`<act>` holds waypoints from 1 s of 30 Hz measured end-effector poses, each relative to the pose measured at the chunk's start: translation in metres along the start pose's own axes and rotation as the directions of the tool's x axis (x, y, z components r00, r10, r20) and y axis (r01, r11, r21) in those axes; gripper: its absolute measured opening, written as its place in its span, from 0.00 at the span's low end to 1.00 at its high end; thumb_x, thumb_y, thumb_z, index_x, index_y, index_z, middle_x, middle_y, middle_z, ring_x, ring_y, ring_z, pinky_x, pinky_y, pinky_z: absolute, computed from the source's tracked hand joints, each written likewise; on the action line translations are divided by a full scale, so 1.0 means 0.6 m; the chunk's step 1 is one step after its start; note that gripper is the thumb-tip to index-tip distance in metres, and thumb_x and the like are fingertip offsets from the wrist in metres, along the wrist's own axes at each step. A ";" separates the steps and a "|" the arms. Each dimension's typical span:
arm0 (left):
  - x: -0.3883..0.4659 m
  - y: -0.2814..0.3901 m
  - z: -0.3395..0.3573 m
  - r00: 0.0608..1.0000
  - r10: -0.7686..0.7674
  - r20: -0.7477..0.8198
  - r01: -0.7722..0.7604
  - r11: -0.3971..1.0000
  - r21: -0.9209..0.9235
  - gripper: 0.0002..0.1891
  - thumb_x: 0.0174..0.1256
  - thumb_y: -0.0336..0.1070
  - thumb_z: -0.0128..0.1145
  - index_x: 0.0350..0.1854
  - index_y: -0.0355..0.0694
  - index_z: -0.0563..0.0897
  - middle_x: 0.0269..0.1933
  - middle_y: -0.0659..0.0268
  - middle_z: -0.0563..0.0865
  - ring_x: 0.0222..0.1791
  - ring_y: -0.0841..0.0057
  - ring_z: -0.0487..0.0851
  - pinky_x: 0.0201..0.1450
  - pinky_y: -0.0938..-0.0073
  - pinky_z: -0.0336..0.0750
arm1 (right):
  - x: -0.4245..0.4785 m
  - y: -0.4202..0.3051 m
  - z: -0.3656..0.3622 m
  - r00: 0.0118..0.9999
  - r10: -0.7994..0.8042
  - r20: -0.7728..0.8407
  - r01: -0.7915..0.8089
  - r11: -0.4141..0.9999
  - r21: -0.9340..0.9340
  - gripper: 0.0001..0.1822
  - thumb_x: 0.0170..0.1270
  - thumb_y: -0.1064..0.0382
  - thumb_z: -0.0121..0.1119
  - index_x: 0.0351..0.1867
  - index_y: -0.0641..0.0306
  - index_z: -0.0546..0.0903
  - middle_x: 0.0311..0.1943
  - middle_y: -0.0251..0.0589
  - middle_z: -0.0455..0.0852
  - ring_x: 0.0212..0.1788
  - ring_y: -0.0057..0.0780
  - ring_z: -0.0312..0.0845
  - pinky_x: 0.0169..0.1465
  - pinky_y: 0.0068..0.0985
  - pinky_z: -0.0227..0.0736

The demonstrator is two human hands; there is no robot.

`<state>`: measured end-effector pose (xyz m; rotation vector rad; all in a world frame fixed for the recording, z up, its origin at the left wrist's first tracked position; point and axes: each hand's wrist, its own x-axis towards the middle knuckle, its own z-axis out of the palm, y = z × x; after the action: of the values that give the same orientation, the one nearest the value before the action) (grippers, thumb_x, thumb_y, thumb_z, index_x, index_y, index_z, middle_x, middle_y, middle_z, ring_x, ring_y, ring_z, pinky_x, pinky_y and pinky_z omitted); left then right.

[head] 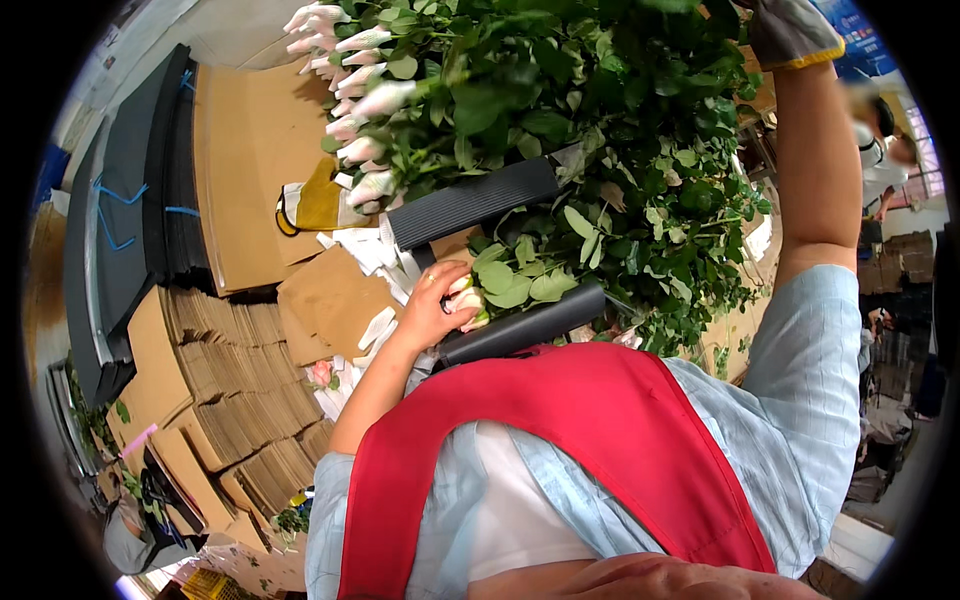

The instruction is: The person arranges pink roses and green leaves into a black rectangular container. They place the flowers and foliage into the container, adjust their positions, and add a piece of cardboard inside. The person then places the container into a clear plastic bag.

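Bare, with a ring on one finger, my left hand [439,300] curls around pale rose heads [466,301] lying between two black pads. A black ribbed pad [472,202] lies beyond them and a dark rolled pad [525,322] nearer my red apron [540,390]. My right hand [791,30], in a grey glove with a yellow cuff, reaches to the far right beside the leafy stems; its fingers are cut off or hidden. A large pile of rose stems [570,97] fills the top middle, with white-sleeved rose heads [364,150] pointing left.
Stacked brown cardboard sheets [232,322] and dark foam sheets [135,180] stand on the left. A yellow and white work glove [319,199] lies by white paper strips [371,251]. A loose pink rose [322,373] lies nearby. Another person [889,169] is at the far right.
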<state>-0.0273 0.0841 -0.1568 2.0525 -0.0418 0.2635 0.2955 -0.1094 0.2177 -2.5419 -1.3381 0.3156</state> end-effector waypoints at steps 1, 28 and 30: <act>-0.002 -0.001 -0.001 1.000 0.004 0.000 -0.004 1.000 0.016 0.32 0.47 0.34 0.73 0.59 0.39 0.79 0.58 0.55 0.80 0.61 0.55 0.77 0.64 0.62 0.71 | 0.002 0.013 -0.006 0.999 0.016 -0.046 -0.016 1.000 0.006 0.20 0.66 0.49 0.60 0.48 0.62 0.85 0.39 0.44 0.88 0.39 0.34 0.84 0.46 0.29 0.78; -0.007 -0.015 0.006 0.993 0.103 -0.053 -0.097 0.989 0.112 0.32 0.46 0.36 0.75 0.59 0.43 0.80 0.57 0.60 0.80 0.61 0.56 0.73 0.64 0.60 0.70 | -0.025 0.097 -0.150 0.612 0.334 -0.717 0.425 0.625 0.654 0.32 0.71 0.35 0.44 0.54 0.61 0.82 0.38 0.42 0.87 0.36 0.35 0.81 0.39 0.31 0.78; -0.012 -0.013 0.000 0.996 0.075 -0.044 -0.069 0.989 0.129 0.32 0.46 0.37 0.75 0.59 0.43 0.80 0.57 0.60 0.80 0.61 0.56 0.72 0.64 0.60 0.69 | 0.006 0.110 -0.123 0.620 0.367 -0.694 0.484 0.517 0.706 0.33 0.72 0.34 0.43 0.54 0.61 0.81 0.38 0.41 0.87 0.35 0.35 0.81 0.38 0.31 0.78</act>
<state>-0.0331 0.0873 -0.1647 2.1730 -0.0710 0.3697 0.3709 -0.1515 0.2659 -1.3820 -0.6023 -0.1699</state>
